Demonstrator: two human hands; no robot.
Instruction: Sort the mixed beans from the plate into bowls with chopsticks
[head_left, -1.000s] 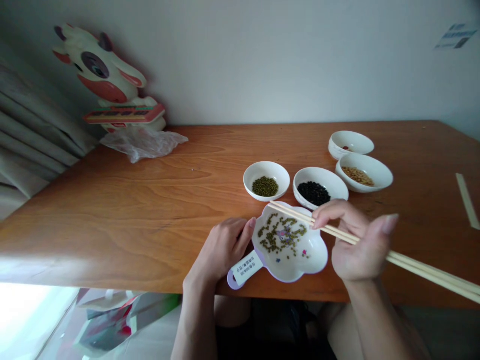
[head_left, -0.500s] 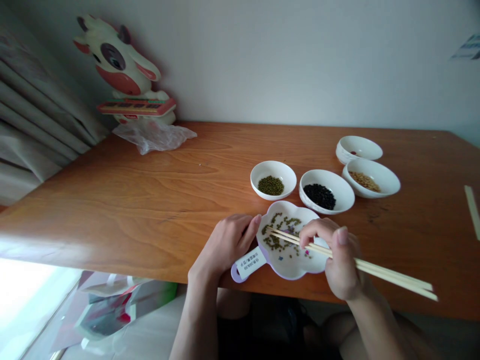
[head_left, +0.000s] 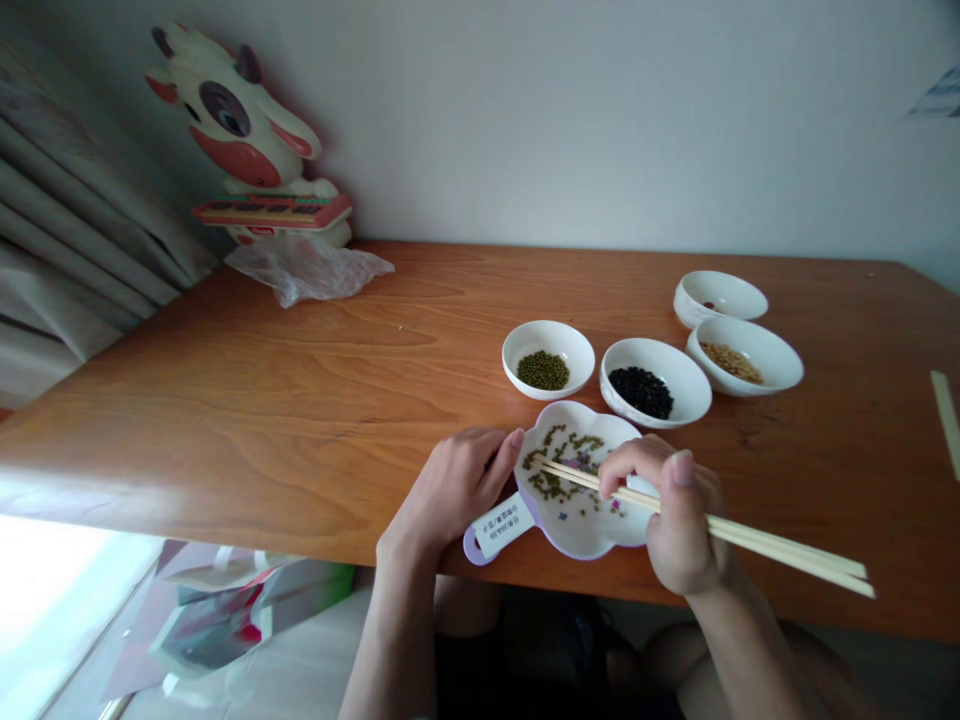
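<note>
In the head view a flower-shaped white plate (head_left: 592, 535) with a purple rim and a labelled handle lies at the table's front edge. Green mung beans (head_left: 551, 487) are scattered over it. My left hand (head_left: 461, 485) is closed at the plate's left edge, its thumb on the rim; its other fingertips are hidden. Wooden chopsticks (head_left: 780, 545) are gripped in my right hand (head_left: 686, 510) above the plate's right side. Their tips are close together among the beans at the plate's left; whether a bean is between them I cannot tell.
Behind the plate stand white bowls with mung beans (head_left: 544, 370), black beans (head_left: 641, 392) and pale tan kernels (head_left: 731, 362). Another bowl (head_left: 731, 295), farther back, holds something small and red. A cow toy keyboard (head_left: 274, 212) and a clear plastic bag (head_left: 315, 275) are at back left.
The view has shifted very slightly. Both hands, the chopsticks and the plate stay almost where they were, with the tips still among the beans.
</note>
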